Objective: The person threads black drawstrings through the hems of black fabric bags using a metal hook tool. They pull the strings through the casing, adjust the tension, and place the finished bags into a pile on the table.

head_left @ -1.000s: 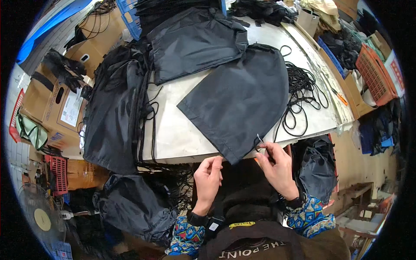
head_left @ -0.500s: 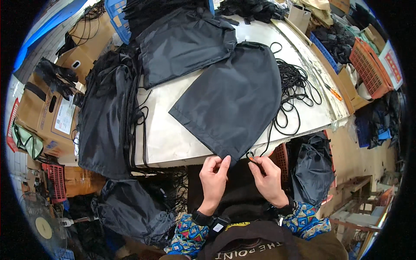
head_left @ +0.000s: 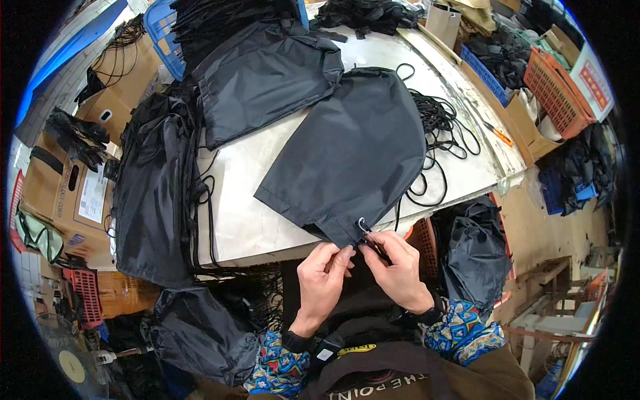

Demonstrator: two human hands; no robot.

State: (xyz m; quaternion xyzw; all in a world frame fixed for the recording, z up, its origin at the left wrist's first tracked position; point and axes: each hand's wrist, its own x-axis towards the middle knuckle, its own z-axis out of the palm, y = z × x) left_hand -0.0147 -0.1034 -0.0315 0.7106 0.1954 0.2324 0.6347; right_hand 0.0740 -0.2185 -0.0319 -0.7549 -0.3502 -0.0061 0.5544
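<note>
A flat black fabric bag (head_left: pixel 353 147) lies slantwise on the white table, its near corner reaching over the front edge. My left hand (head_left: pixel 320 283) is closed, thumb and fingers pinching that corner. Just to its right my right hand (head_left: pixel 398 273) is also closed, pinching black cord (head_left: pixel 375 248) close against the bag's edge. A small pale loop (head_left: pixel 363 225), seemingly of wire or metal, sticks up from the right fingertips over the fabric. What lies between the two sets of fingertips is partly hidden.
Loose black cord (head_left: pixel 445 127) is heaped right of the bag. Another black bag (head_left: pixel 270 83) lies behind, and a stack of black bags (head_left: pixel 157 193) hangs over the left edge. Orange-handled scissors (head_left: pixel 499 135) rest at the right edge. Cardboard boxes (head_left: pixel 67 193) stand left.
My right hand has moved left, bringing the cord and pale loop to the bag's corner beside my left hand. The corner has lifted a little. The whole view has shifted slightly.
</note>
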